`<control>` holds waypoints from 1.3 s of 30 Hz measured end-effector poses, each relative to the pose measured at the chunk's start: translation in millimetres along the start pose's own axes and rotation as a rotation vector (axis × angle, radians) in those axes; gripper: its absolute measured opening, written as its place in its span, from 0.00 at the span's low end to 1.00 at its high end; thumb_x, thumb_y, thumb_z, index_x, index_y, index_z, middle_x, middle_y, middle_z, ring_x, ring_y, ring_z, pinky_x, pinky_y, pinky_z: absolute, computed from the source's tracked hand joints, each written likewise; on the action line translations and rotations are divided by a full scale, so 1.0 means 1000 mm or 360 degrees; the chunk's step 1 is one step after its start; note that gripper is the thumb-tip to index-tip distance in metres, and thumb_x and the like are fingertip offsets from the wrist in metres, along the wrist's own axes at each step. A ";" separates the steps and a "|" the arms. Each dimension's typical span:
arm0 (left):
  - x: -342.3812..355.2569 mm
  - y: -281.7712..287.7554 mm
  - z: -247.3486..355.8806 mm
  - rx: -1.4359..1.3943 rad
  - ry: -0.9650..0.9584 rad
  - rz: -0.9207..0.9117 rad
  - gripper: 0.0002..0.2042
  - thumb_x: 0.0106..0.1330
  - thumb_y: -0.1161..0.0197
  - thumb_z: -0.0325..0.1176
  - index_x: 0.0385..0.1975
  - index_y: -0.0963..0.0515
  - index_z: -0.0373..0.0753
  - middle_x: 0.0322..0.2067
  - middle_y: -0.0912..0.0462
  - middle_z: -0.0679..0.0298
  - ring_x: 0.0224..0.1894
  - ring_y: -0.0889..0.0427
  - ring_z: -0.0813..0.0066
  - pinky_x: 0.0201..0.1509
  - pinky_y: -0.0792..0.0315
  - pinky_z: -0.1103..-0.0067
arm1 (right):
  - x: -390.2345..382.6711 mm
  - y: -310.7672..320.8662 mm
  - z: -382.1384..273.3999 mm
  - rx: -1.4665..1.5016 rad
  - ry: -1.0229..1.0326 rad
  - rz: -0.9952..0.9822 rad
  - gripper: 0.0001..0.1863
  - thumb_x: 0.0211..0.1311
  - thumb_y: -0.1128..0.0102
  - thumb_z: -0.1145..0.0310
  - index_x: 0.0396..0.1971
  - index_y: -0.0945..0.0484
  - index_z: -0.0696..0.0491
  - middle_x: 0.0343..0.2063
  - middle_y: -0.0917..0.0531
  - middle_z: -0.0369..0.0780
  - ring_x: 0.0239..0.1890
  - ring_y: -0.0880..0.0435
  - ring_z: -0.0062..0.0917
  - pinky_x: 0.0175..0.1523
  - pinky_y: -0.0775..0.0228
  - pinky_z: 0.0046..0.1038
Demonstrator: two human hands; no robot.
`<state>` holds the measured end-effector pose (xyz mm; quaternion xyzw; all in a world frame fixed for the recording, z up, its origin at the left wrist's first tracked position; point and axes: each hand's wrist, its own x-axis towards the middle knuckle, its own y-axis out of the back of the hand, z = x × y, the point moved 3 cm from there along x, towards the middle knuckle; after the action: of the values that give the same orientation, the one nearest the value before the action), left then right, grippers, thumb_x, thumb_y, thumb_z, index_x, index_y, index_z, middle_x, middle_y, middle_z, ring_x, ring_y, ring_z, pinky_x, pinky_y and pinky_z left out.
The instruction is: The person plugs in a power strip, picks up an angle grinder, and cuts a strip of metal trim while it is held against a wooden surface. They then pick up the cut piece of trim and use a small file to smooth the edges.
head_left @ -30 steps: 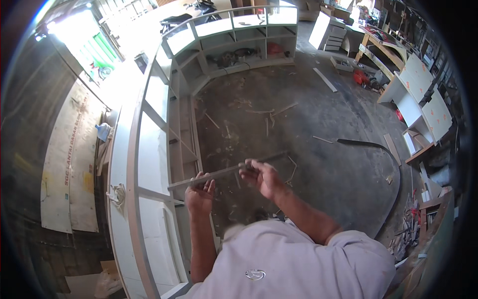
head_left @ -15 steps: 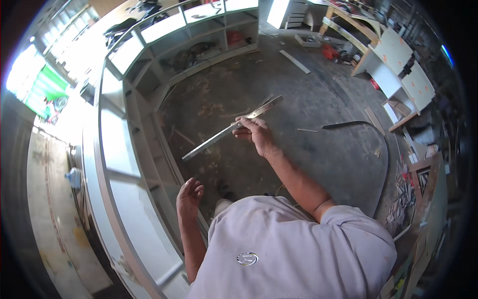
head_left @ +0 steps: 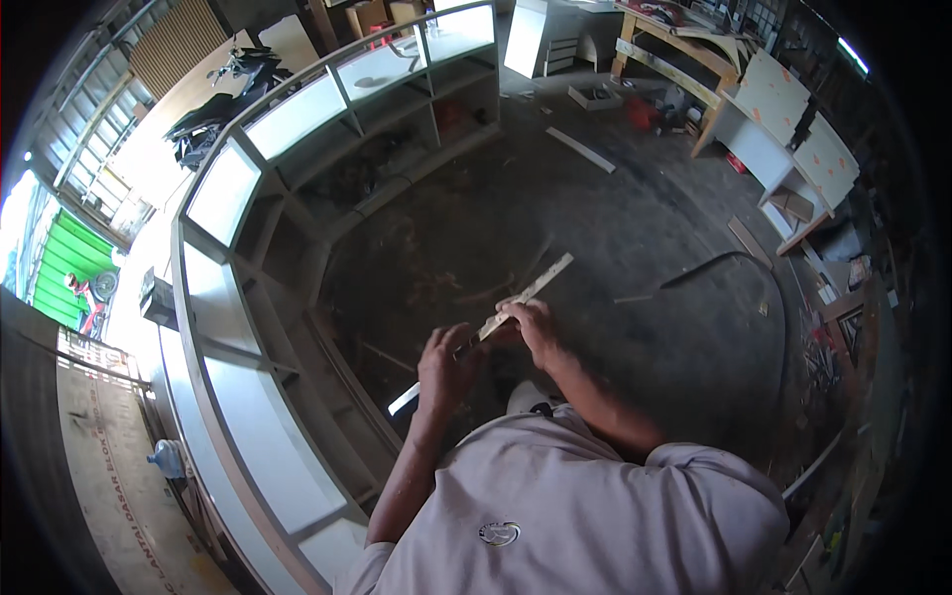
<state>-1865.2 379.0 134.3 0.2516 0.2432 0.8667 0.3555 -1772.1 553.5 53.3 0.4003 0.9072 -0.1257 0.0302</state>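
Note:
A long, narrow metal rail, like a drawer slide [head_left: 543, 281], runs slantwise in front of my body, with holes or dark marks along its pale face. My right hand [head_left: 535, 335] pinches it near the middle, thumb and fingers closed on its edge. Lower down, my left hand [head_left: 446, 367] is closed around the same drawer slide, its fingers partly hidden. The slide's lower end [head_left: 404, 399] sticks out to the left past that hand. It is held in the air above the dark floor [head_left: 436, 238].
A long curved cabinet frame [head_left: 223, 421] with open compartments bends around my left and front. A black bent strip [head_left: 729, 256] and a pale board [head_left: 580, 149] lie on the floor. White furniture [head_left: 778, 164] and a wooden workbench [head_left: 674, 61] stand at the right.
My left hand has risen from beside my body and taken hold of the drawer slide. My right hand has brought the slide closer to me. The view has shifted slightly.

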 end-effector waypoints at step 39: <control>0.948 -0.030 -0.271 -0.1142 0.0431 -0.0971 0.23 0.77 0.49 0.49 0.44 0.16 0.34 0.23 0.30 0.76 0.27 0.34 0.86 0.35 0.38 0.81 | 0.900 -0.134 -0.216 0.0138 0.0350 0.0011 0.13 0.69 0.36 0.62 0.41 0.18 0.57 0.34 0.15 0.36 0.34 0.16 0.18 0.38 0.22 0.21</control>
<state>-2603.8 1032.0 161.6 -0.0845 0.0358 0.7772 0.6225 -2470.7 1167.9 149.8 0.4158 0.8974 -0.1200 -0.0862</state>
